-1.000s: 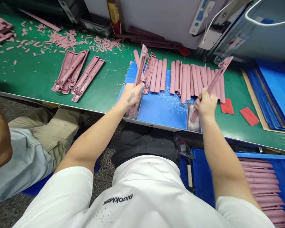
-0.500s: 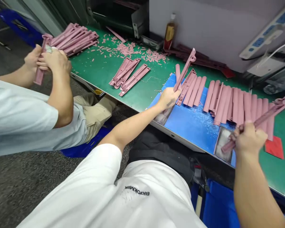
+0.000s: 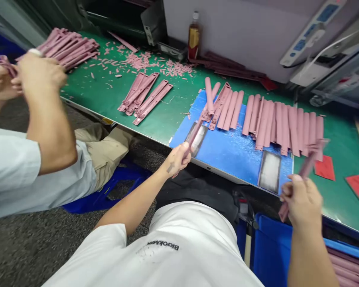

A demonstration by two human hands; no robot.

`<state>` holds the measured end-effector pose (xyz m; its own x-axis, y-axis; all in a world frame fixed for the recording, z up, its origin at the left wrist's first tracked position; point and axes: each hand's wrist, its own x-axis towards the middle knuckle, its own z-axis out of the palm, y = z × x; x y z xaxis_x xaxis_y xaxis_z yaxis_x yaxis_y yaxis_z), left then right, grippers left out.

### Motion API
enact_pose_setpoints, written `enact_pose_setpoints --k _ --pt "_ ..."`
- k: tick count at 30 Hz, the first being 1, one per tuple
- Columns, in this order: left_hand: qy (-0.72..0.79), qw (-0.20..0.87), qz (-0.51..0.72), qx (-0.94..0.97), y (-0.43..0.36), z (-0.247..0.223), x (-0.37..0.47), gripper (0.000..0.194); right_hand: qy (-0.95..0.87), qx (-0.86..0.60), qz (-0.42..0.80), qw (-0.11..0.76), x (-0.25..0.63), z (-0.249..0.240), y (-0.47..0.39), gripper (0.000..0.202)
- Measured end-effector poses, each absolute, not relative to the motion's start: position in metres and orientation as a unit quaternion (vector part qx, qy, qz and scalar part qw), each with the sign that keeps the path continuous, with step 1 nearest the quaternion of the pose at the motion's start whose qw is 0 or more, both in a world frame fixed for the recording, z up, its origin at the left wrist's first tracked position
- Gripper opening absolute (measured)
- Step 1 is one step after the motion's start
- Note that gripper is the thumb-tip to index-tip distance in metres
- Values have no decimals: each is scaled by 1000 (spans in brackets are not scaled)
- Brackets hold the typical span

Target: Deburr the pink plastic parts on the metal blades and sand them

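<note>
My left hand (image 3: 178, 158) is closed round the lower part of a long pink strip (image 3: 196, 133), which slants up over a grey pad (image 3: 200, 137) at the blue mat's left end. At the right, my right hand (image 3: 303, 199) grips another pink strip (image 3: 307, 164), blurred at its top and held above the table's front edge. Between the hands, a row of pink strips (image 3: 269, 123) lies across the back of the blue mat (image 3: 227, 153). Near my right hand a second grey pad (image 3: 269, 171) rests on the mat.
At the left a co-worker's hands (image 3: 38, 71) hold a pink piece. Pink strips (image 3: 145, 93) and scraps (image 3: 137, 60) lie on the green table (image 3: 101, 93). A bottle (image 3: 194, 38) stands at the back, red pieces (image 3: 325, 167) lie right, and a blue bin (image 3: 272, 251) is below.
My left hand has come down and left with its strip. My right hand is lower, its strip now steeper. One more strip lies at the row's left end. The view has shifted right.
</note>
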<state>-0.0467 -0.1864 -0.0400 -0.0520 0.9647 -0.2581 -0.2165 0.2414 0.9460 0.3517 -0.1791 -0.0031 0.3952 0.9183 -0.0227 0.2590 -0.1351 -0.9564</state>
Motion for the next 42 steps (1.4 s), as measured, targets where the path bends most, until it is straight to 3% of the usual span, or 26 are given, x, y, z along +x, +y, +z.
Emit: enact_pose_setpoints --k 2,5,7,10,13,17,22,24,27,30,32,35,39,41,42 --pt "527 611 492 328 -187 -39 -46 69 -392 -677 429 452 355 -7 -181 58" --pt "504 627 500 320 -197 -31 -47 98 -369 -651 499 437 352 -7 -194 78" --pt "487 637 506 318 -204 -23 -51 105 -369 -639 518 433 347 -4 -205 87" --pt "443 662 520 310 -206 -16 -59 75 -351 -628 544 432 345 1 -213 93" --pt "366 697 542 294 -201 -13 -64 52 -338 -620 556 439 350 2 -214 85" --pt "335 694 560 304 -203 -16 -69 43 -348 -623 548 437 358 -5 -218 80" --pt "388 680 515 348 -219 -33 -73 39 -360 -637 545 409 362 -18 -224 101" --pt "375 690 518 339 -223 -38 -73 42 -357 -624 551 424 362 -19 -227 93" --pt "366 666 562 325 -220 -34 -72 41 -352 -579 568 467 363 -15 -226 62" --pt "408 603 589 350 -207 -19 -73 48 -370 -516 577 514 369 -9 -220 53" --pt "443 551 591 389 -195 -7 -76 55 -393 -508 553 531 372 -5 -217 56" --pt "488 427 610 457 -171 7 -84 49 -468 -551 460 515 374 0 -206 57" --pt "526 204 630 533 -110 15 -85 33 -614 -599 133 497 374 3 -146 38" --pt "501 192 648 540 -74 13 -74 34 -622 -576 40 529 375 1 -99 39" --pt "484 226 655 534 -58 9 -66 38 -610 -564 63 554 375 0 -77 38"
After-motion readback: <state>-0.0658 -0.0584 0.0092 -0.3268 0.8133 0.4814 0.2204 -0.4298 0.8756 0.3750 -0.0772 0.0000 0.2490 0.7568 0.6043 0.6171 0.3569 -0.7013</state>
